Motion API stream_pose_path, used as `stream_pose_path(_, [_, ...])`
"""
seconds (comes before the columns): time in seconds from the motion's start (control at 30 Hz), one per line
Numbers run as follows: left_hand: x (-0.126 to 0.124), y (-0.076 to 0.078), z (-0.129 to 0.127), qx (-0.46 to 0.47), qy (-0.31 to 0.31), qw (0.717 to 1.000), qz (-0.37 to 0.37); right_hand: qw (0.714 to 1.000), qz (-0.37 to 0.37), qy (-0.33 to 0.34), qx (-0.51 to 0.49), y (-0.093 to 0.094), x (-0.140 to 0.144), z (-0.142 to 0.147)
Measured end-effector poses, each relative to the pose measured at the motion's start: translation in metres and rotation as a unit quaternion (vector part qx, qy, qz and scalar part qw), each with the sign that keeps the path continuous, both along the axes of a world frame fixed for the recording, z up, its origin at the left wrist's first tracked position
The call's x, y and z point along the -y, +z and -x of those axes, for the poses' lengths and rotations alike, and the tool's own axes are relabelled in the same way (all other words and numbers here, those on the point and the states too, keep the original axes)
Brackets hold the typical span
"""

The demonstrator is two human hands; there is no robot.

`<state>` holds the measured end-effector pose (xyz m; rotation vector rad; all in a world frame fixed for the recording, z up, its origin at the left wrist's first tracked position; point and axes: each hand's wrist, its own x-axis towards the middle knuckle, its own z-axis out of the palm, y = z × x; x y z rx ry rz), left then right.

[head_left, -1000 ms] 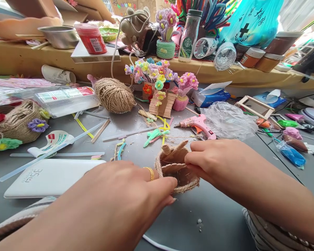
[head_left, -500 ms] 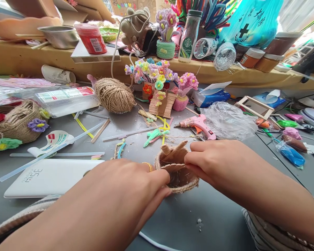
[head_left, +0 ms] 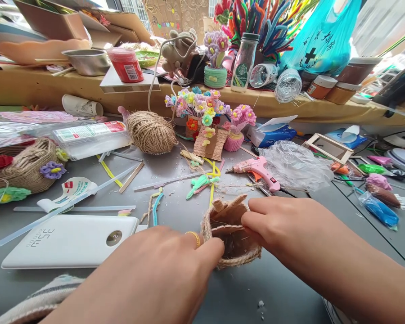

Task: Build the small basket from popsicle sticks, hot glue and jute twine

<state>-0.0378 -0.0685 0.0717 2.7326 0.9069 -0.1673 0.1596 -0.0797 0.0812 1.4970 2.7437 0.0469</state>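
Observation:
A small twine-wrapped basket [head_left: 240, 261] with a brown cardboard lining stands on the grey table between my hands, its mouth facing me. Across its inside runs a thin cardboard strip [head_left: 227, 230], and two short rolled tips stick up at the far rim. My left hand [head_left: 175, 265], with a gold ring, is closed on the basket's left side, thumb near the rim; its other fingertips are hidden. On the right rim, near the strip's end, the fingers of my right hand [head_left: 276, 225] pinch the wall. Whether they also grip the strip, I cannot tell.
Beyond the basket lie a pink glue gun [head_left: 256, 170], crumpled clear plastic [head_left: 292, 164] and a green pipe-cleaner piece [head_left: 199, 183]. A twine ball [head_left: 151, 132] and pipe-cleaner flowers [head_left: 202, 105] stand farther back. A white power bank [head_left: 70, 240] and glue sticks [head_left: 74, 208] are at left.
The camera view has tilted up a little, so everything sits lower in the picture. My left hand has shifted slightly, uncovering more of the power bank. Both hands stay on the basket.

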Motion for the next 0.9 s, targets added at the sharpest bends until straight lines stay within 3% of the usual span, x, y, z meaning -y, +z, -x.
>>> stream_pose_path(0.17, [-0.005, -0.017, -0.001, -0.007, -0.017, 0.999, 0.049, 1.000, -0.006, -0.002, -0.003, -0.003, -0.001, -0.001])
stream_pose_path(0.27, [-0.005, -0.018, -0.002, -0.016, 0.022, 0.999, 0.043, 1.000, -0.003, 0.002, -0.015, -0.004, 0.000, -0.001])
stream_pose_path(0.37, [-0.003, -0.015, -0.002, -0.015, -0.002, 0.997, 0.078, 1.000, -0.003, 0.001, -0.029, -0.005, -0.001, -0.002])
stream_pose_path(0.53, [0.004, -0.010, 0.003, 0.039, 0.022, 0.999, -0.003, 0.999, -0.016, 0.001, -0.047, -0.007, -0.003, -0.002])
stream_pose_path(0.73, [0.004, -0.009, 0.002, 0.084, 0.002, 0.995, -0.055, 0.994, -0.074, 0.033, -0.073, -0.001, 0.005, -0.009])
stream_pose_path(0.9, [-0.001, 0.010, -0.005, 0.104, -0.021, 0.992, -0.065, 0.993, -0.095, 0.018, -0.061, 0.009, 0.021, -0.020])
